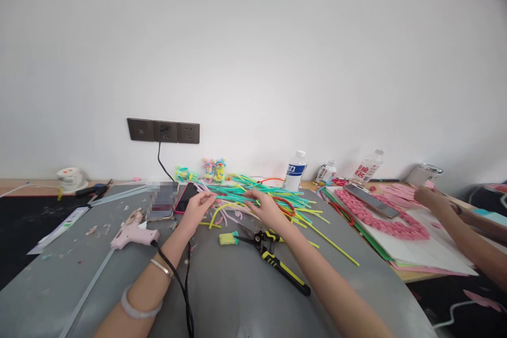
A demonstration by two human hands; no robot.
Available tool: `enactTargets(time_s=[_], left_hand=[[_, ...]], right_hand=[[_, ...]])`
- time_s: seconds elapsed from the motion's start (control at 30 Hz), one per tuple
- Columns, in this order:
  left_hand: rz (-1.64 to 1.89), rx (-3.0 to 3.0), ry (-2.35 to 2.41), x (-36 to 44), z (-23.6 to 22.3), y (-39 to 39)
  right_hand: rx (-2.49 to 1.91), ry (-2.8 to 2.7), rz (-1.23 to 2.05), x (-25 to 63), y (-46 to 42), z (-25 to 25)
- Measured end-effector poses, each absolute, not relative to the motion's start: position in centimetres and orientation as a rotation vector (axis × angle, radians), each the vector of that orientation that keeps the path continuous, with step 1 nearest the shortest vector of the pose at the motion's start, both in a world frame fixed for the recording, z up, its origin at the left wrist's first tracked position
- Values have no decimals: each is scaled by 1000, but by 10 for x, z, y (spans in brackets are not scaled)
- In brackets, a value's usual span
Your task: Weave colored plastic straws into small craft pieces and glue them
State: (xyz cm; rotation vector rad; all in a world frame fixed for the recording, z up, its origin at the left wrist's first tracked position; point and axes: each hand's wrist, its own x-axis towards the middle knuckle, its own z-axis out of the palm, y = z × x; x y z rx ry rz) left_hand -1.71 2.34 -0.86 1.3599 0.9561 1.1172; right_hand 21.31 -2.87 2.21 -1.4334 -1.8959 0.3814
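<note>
Above a loose pile of teal, yellow and lilac pipe cleaners (304,200), a teal pipe cleaner (230,197) runs between my two hands. The fingertips of my left hand (200,207) are pinched at its left end. My right hand (259,206) is closed around its other end, with the fingers bent and partly over the pile. Just below my right hand lie yellow-and-black pliers (273,259), jaws toward the upper left. By their tip is a small yellow-green fuzzy piece (227,238) with a teal end.
A pink glue gun (134,235) with a black cord lies left, near two phones (161,202) (184,198). Small fuzzy figures (214,169) and a bottle (295,171) stand by the wall. On the right, another person's hand (430,195) works near a pink braided piece (376,222).
</note>
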Motion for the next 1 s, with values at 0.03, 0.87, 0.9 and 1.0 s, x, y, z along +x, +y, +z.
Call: enactTargets(time_s=[0.03,0.87,0.9,1.0], left_hand=[[1117,1363,959,-17,-8,23],[1090,1775,962,-15,-9,19],[1086,1812,979,-14,-9,18],[1046,1917,1018,-12,-9,15]], right_hand=[[-1413,-1887,417,210,-29,24],[-1210,-1675,1143,246,-11,30],[-1198,-1674,1164,247,-11,30],[-1157,-1638,1188,249,-11,28]])
